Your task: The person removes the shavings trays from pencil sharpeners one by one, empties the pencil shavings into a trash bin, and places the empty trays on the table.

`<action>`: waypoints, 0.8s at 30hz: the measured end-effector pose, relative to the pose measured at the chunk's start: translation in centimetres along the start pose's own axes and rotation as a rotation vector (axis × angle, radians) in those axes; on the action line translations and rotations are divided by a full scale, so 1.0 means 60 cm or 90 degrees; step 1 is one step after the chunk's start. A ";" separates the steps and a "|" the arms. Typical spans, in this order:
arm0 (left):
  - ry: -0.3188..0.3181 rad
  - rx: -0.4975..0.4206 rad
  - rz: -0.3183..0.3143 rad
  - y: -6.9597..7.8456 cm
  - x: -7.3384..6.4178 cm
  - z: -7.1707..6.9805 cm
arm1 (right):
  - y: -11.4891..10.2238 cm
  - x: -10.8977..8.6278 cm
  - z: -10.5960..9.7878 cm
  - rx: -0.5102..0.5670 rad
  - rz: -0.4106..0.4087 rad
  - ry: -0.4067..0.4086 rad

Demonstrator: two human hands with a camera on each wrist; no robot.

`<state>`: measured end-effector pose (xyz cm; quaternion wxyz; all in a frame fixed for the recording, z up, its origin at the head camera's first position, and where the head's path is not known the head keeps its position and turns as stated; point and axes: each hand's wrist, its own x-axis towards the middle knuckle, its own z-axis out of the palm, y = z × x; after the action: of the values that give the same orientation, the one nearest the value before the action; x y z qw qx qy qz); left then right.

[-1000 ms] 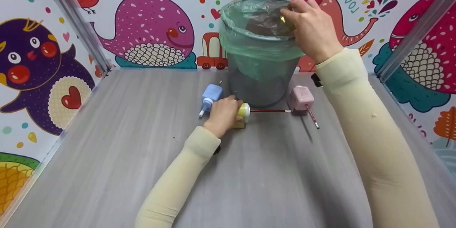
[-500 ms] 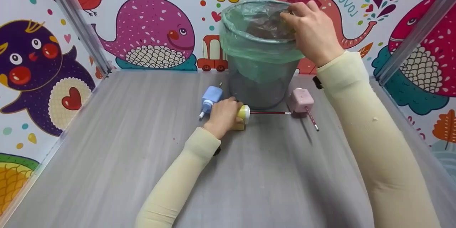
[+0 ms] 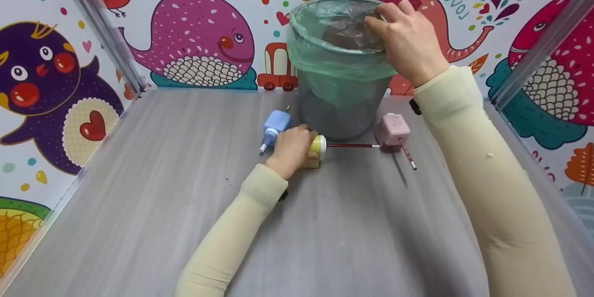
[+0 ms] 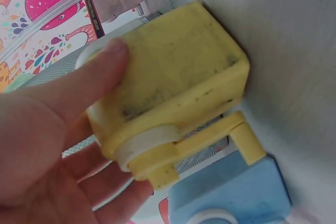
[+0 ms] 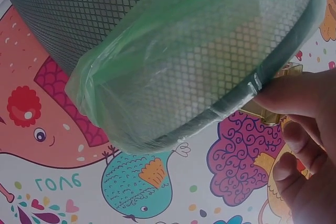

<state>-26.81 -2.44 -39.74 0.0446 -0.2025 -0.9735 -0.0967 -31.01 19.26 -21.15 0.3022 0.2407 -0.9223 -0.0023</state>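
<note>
My left hand (image 3: 292, 148) grips a yellow crank pencil sharpener (image 4: 178, 61) on the table, thumb over its top face. The sharpener's crank (image 4: 210, 135) shows in the left wrist view. A dark red pencil (image 3: 350, 145) extends from the sharpener's white end toward the right. My right hand (image 3: 410, 39) is at the right rim of a mesh waste bin (image 3: 341, 118) lined with a green plastic bag (image 3: 343, 67). Between its thumb and fingers it pinches a small see-through amber plastic tray (image 5: 270, 116), partly hidden by the rim; its contents cannot be made out.
A blue crank sharpener (image 3: 277, 123) lies just left of the bin, beside my left hand. Right of the bin is a pink sharpener (image 3: 394, 128) with a pencil (image 3: 407, 154) sticking out toward me. Patterned wall panels (image 3: 199, 39) stand behind the grey table (image 3: 185, 222).
My right hand stays at the bin rim, and the amber tray shows less between its fingers in the head view. My left hand and the yellow sharpener have not visibly moved.
</note>
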 end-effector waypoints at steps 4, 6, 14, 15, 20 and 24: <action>-0.001 0.002 0.003 0.000 -0.001 0.001 | 0.000 -0.001 0.001 0.005 0.003 -0.005; -0.001 0.000 0.004 0.000 -0.001 0.002 | 0.001 -0.001 0.002 0.009 0.005 -0.006; 0.007 -0.005 0.006 -0.001 -0.003 0.003 | -0.003 0.001 0.004 0.010 0.004 -0.009; 0.008 -0.006 0.005 -0.001 -0.004 0.002 | -0.004 0.001 0.004 0.008 0.003 -0.007; 0.009 0.002 0.002 -0.001 -0.004 -0.001 | -0.004 0.001 0.002 -0.001 0.003 0.003; 0.004 0.007 0.003 0.000 -0.002 -0.001 | -0.003 0.000 0.002 -0.004 0.005 0.006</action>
<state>-26.68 -2.51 -39.70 0.0487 -0.2042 -0.9734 -0.0916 -30.97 19.08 -21.27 0.3073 0.2364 -0.9218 -0.0026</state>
